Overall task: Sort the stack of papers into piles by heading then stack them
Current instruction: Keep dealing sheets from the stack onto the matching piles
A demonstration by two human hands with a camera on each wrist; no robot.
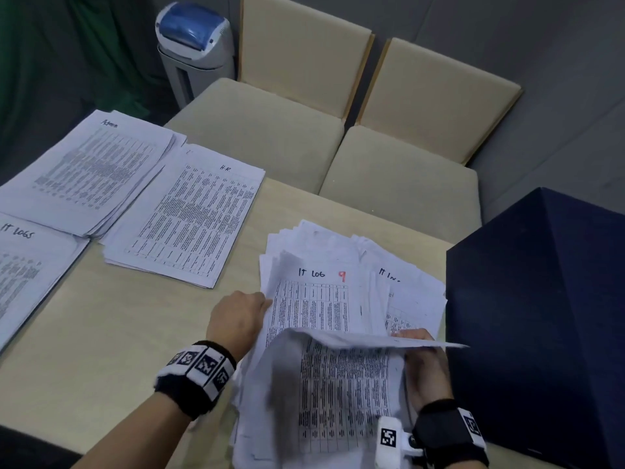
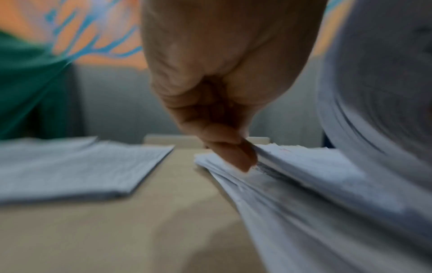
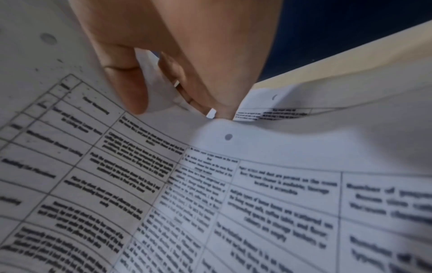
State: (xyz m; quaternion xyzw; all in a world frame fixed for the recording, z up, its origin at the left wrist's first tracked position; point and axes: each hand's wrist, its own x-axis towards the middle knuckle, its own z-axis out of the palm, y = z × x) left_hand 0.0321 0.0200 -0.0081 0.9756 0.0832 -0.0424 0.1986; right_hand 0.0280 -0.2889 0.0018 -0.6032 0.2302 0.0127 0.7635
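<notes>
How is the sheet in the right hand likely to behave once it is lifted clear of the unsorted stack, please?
Probably floppy: the lifted sheet already bows where the right hand pinches its edge. Likely very light, a single thin page. It may drag neighbours; the unsorted stack is loosely fanned.

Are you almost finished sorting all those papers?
Not yet. Three piles are started: Admin pile, H.R. pile and IT Logs pile. Right now the right hand lifts a curled sheet while the left hand pinches the edge of the messy unsorted stack, whose top page says IT Log. That stack still looks thick, and the final stacking remains.
</notes>
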